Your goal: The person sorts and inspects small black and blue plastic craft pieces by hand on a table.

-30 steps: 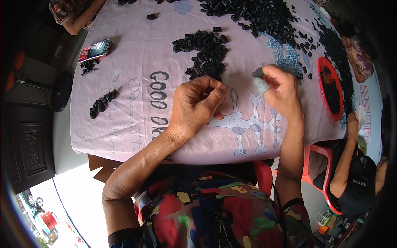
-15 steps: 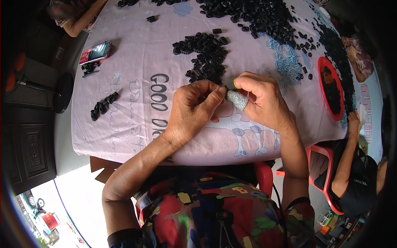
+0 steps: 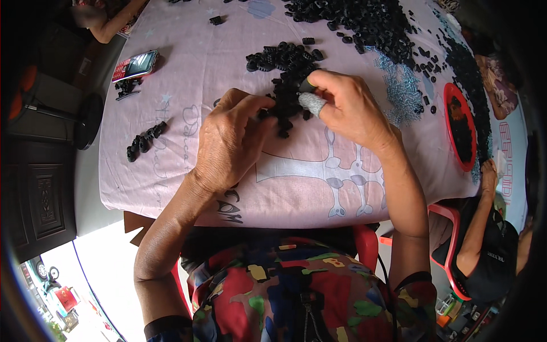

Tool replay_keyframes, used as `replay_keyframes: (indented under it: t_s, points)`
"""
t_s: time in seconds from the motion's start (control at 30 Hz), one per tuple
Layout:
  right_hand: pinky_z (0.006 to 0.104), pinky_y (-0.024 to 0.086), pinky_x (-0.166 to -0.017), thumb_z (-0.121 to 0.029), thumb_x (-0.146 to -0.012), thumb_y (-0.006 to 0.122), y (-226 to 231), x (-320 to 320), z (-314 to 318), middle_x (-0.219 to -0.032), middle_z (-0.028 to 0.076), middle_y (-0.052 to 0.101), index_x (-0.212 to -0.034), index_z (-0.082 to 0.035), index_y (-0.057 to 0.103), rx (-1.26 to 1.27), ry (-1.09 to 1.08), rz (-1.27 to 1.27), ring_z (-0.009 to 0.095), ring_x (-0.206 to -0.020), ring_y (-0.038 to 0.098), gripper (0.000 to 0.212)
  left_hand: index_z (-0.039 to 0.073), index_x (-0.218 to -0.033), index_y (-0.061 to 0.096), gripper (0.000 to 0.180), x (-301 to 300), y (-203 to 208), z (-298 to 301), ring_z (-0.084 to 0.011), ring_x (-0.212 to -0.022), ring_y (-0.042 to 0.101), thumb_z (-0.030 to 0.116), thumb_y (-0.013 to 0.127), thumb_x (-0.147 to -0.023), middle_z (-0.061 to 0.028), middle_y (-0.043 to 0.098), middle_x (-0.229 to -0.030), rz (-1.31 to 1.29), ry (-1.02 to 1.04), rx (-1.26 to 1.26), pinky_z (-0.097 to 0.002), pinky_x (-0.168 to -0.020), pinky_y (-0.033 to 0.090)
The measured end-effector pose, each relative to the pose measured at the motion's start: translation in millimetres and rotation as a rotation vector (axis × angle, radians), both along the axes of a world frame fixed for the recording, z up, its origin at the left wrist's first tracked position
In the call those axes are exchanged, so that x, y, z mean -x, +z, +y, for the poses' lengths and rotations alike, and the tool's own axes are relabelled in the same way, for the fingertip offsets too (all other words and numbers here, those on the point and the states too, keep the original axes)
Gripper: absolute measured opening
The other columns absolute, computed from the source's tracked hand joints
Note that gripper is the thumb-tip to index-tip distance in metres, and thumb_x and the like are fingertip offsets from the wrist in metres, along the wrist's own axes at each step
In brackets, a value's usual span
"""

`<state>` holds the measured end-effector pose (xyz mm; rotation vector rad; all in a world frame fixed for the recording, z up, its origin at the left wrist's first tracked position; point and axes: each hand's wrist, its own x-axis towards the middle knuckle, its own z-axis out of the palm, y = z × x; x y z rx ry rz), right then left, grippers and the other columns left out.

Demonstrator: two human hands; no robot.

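Note:
My left hand (image 3: 228,137) is at the near left edge of a pile of small black ribbed plastic pieces (image 3: 290,62). Its thumb and forefinger stand apart, with loose black pieces beside the tips. My right hand (image 3: 350,111) reaches into the right side of that pile. A grey wrap (image 3: 313,105) covers its thumb, and a greenish band shows near the forefinger's end. These two fingertips are slightly apart, among the black pieces. No piece can be made out as held in either hand.
A pink printed tablecloth (image 3: 176,188) covers the table. More black pieces (image 3: 364,23) and small bluish clear bits (image 3: 401,91) lie beyond my right hand. A red tray (image 3: 448,105) stands at right, near a co-worker's arm (image 3: 478,211). At left are a red phone (image 3: 135,65) and a short row of black pieces (image 3: 146,141).
My hands were together with fingertips meeting; now they have parted and moved forward to the pile. My left thumb and forefinger have spread. The view has shifted slightly.

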<state>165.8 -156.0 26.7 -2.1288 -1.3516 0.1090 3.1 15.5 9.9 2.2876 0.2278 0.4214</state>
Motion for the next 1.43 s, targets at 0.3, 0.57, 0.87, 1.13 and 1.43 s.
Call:
replay_keyframes:
  t_s: [0.3, 0.57, 0.87, 1.13, 1.43]
  points:
    - [0.038, 0.052, -0.062, 0.002, -0.081, 0.068, -10, -3, -7, -0.077, 0.014, 0.067, -0.089, 0.0, 0.061, -0.15, -0.015, 0.02, 0.029, -0.067, 0.067, 0.011, 0.007, -0.112, 0.071, 0.027, -2, -1, -5, -0.0298, -0.088, 0.069, 0.011, 0.073, -0.085, -0.012, 0.065, -0.105, -0.066, -0.045, -0.089, -0.0388, -0.075, 0.057]
    - [0.039, 0.054, -0.067, 0.0, -0.079, 0.068, -13, -3, -3, -0.081, 0.012, 0.067, -0.093, -0.001, 0.063, -0.177, -0.053, -0.047, 0.029, -0.073, 0.069, 0.015, 0.006, -0.111, 0.072, 0.022, -14, -3, 1, -0.0311, -0.099, 0.064, 0.009, 0.069, -0.089, -0.013, 0.065, -0.107, -0.15, -0.026, -0.225, -0.0404, -0.082, 0.055]
    - [0.0405, 0.053, -0.065, 0.001, -0.076, 0.066, -16, 2, -6, -0.08, 0.012, 0.067, -0.09, -0.001, 0.064, -0.066, -0.01, -0.075, 0.03, -0.07, 0.068, 0.014, 0.005, -0.108, 0.072, 0.023, -7, 3, 4, -0.0288, -0.092, 0.068, 0.01, 0.074, -0.086, -0.0128, 0.065, -0.107, 0.0, -0.09, 0.087, -0.0373, -0.079, 0.057]
    - [0.0412, 0.053, -0.064, -0.001, -0.077, 0.067, -11, 0, -11, -0.074, 0.013, 0.067, -0.087, -0.001, 0.062, -0.048, 0.022, -0.027, 0.031, -0.068, 0.068, 0.011, 0.005, -0.113, 0.072, 0.029, -13, 0, 3, -0.0271, -0.092, 0.069, 0.007, 0.077, -0.085, -0.0128, 0.066, -0.106, 0.02, -0.045, 0.103, -0.0355, -0.082, 0.056]
    - [0.0422, 0.054, -0.07, -0.001, -0.078, 0.064, -15, -7, -11, -0.082, 0.017, 0.068, -0.089, -0.001, 0.06, -0.085, -0.079, -0.083, 0.034, -0.074, 0.069, 0.012, 0.005, -0.133, 0.061, 0.046, -46, -13, 3, -0.0314, -0.123, 0.055, 0.018, 0.07, -0.089, -0.0145, 0.06, -0.133, -0.186, -0.195, -0.493, -0.0414, -0.104, 0.045]
